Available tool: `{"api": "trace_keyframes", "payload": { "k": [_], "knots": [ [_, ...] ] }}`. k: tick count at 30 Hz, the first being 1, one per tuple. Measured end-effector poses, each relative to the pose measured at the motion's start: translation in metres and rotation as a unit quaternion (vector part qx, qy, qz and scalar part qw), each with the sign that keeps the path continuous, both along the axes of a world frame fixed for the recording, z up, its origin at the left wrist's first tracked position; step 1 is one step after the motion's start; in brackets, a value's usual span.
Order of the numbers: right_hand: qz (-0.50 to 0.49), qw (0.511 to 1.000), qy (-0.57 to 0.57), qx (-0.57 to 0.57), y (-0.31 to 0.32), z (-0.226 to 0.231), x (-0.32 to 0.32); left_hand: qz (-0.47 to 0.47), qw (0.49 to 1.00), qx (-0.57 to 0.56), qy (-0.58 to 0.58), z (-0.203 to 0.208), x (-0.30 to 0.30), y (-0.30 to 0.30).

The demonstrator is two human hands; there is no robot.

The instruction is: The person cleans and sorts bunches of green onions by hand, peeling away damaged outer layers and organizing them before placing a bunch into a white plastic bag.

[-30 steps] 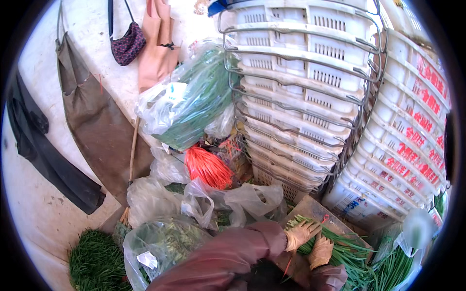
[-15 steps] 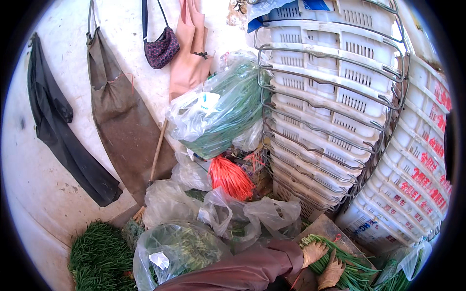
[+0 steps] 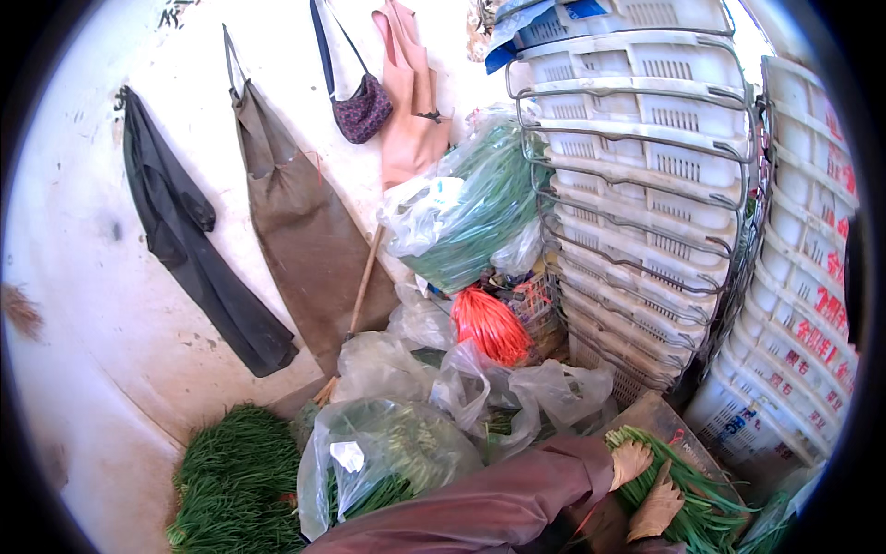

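At the lower right, both my hands wear tan gloves and are at a loose bunch of long green stalks (image 3: 703,517) that look like chives. My left hand (image 3: 630,463), at the end of a maroon sleeve (image 3: 480,494), lies over the upper left part of the stalks with its fingers curled onto them. Just below it, my right hand (image 3: 656,510) closes on the near side of the bunch, its thumb pointing up. The stalks rest against a brown box (image 3: 666,427). Fingertips are partly hidden among the greens.
Clear plastic bags of greens (image 3: 392,457) lie left of my arm, beside a chive heap (image 3: 235,480). Behind are red plastic ties (image 3: 489,325) and a big bagged bundle (image 3: 471,217). White crate stacks (image 3: 646,198) tower at right; aprons (image 3: 305,249) hang on the wall.
The view has turned left, so the wall, bags and crates sit further right in the picture. Both hands stay on the stalks, with little change in their hold.
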State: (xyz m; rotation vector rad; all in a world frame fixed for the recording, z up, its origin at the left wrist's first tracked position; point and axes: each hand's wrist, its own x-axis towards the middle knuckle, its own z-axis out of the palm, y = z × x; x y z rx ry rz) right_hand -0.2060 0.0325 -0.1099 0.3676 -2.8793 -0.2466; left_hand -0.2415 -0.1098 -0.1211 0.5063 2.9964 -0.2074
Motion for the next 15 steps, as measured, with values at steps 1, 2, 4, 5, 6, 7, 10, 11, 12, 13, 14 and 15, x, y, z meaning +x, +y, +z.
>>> {"api": "trace_keyframes", "payload": {
  "k": [1, 2, 4, 5, 6, 7, 10, 11, 12, 13, 14, 15],
  "knots": [
    [-0.006, 1.000, 0.014, 0.006, 0.001, -0.004, -0.001, 0.005, 1.000, -0.008, 0.003, 0.011, -0.001, 0.003],
    [-0.001, 1.000, 0.028, -0.001, 0.004, -0.007, -0.002, 0.010, 1.000, -0.016, 0.006, 0.016, 0.001, 0.005],
    [0.012, 0.998, 0.054, -0.013, 0.007, -0.010, -0.003, 0.015, 1.000, -0.001, -0.003, -0.008, -0.007, 0.008],
    [-0.010, 0.999, -0.029, -0.018, 0.004, 0.010, 0.000, 0.015, 1.000, 0.000, 0.000, -0.005, -0.009, 0.008],
    [-0.001, 1.000, -0.010, -0.017, 0.010, 0.005, -0.001, 0.014, 1.000, 0.002, 0.002, -0.006, -0.009, 0.010],
    [0.017, 1.000, 0.006, -0.019, 0.013, -0.004, -0.001, 0.033, 0.999, 0.006, 0.019, -0.013, -0.005, 0.009],
    [0.055, 0.997, 0.045, -0.012, 0.037, -0.015, 0.008, 0.012, 0.990, 0.000, 0.137, -0.038, 0.009, -0.002],
    [0.045, 0.998, 0.039, -0.029, 0.055, -0.030, 0.000, 0.022, 0.990, 0.006, 0.139, -0.042, 0.007, -0.003],
    [0.032, 0.998, 0.033, -0.041, 0.072, -0.036, -0.005, 0.024, 0.990, 0.010, 0.137, -0.036, 0.008, -0.001],
    [-0.064, 0.994, -0.085, 0.021, 0.088, -0.012, 0.001, 0.019, 0.991, 0.018, 0.133, -0.022, 0.005, 0.005],
    [-0.037, 0.998, 0.032, 0.029, 0.122, -0.018, 0.004, 0.009, 0.992, 0.024, 0.126, -0.005, 0.004, 0.015],
    [-0.056, 0.998, 0.034, 0.004, 0.142, -0.026, 0.001, 0.018, 0.992, 0.045, 0.115, 0.002, -0.006, 0.008]
  ]
}}
